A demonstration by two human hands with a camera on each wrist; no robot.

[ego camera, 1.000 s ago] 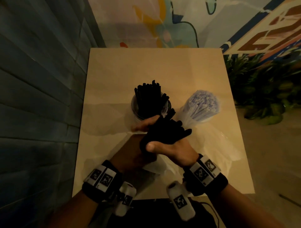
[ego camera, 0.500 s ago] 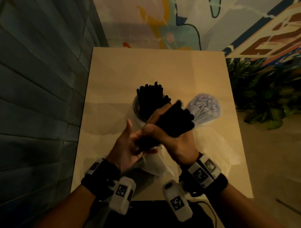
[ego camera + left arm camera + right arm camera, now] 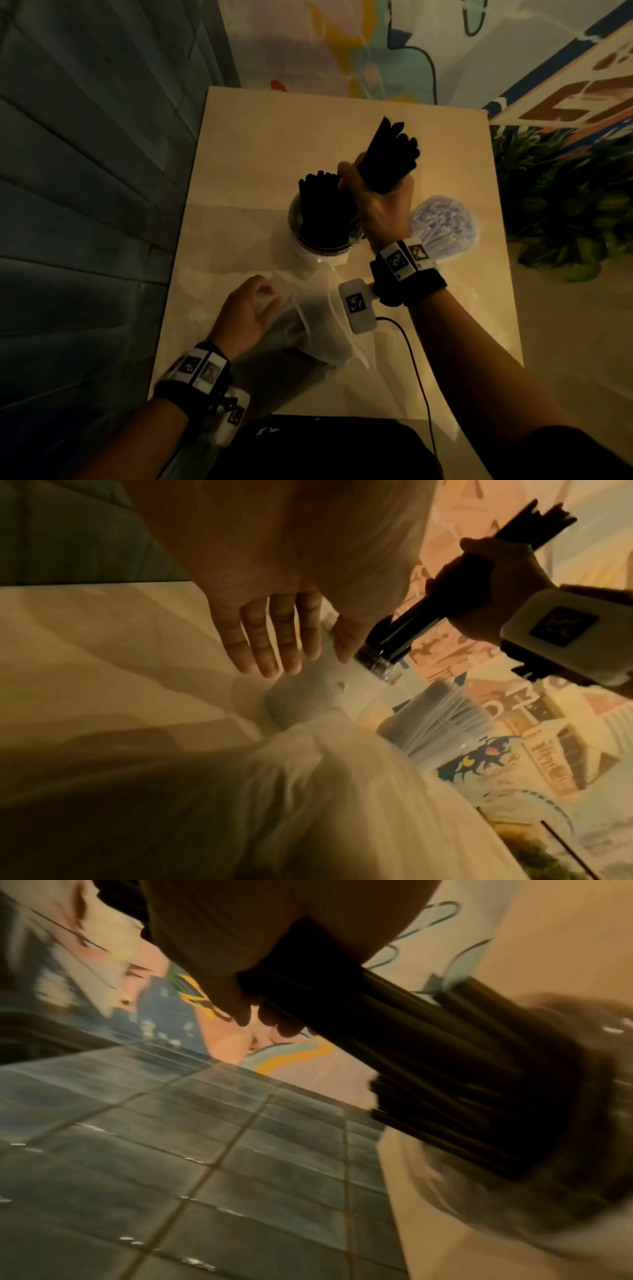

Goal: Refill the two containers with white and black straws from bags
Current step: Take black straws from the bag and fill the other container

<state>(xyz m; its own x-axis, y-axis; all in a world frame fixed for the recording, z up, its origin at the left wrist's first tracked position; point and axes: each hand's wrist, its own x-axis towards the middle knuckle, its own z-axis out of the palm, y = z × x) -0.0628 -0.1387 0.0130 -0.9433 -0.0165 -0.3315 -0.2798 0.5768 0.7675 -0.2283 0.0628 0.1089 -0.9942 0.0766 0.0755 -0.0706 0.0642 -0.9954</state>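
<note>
The right hand [image 3: 380, 202] grips a bundle of black straws [image 3: 390, 161] at the container's [image 3: 323, 248] 2 o'clock rim — next they must drop in upright — while the left hand [image 3: 245, 310], fingers loosely spread, rests on the bag [image 3: 315, 325].

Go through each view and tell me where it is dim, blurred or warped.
Head: dim and warm, the black straws only a silhouette in the right hand. Left wrist: wide-angle warp, the bag soft, the left hand sharper. Right wrist: motion blur on the jar; fingers in shadow.

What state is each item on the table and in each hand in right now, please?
Right hand: grips black straw bundle, lowering it into the container.
Left hand: open, on plastic bag.
Container: upright, holding black straws.
White straws: still bagged.
</note>
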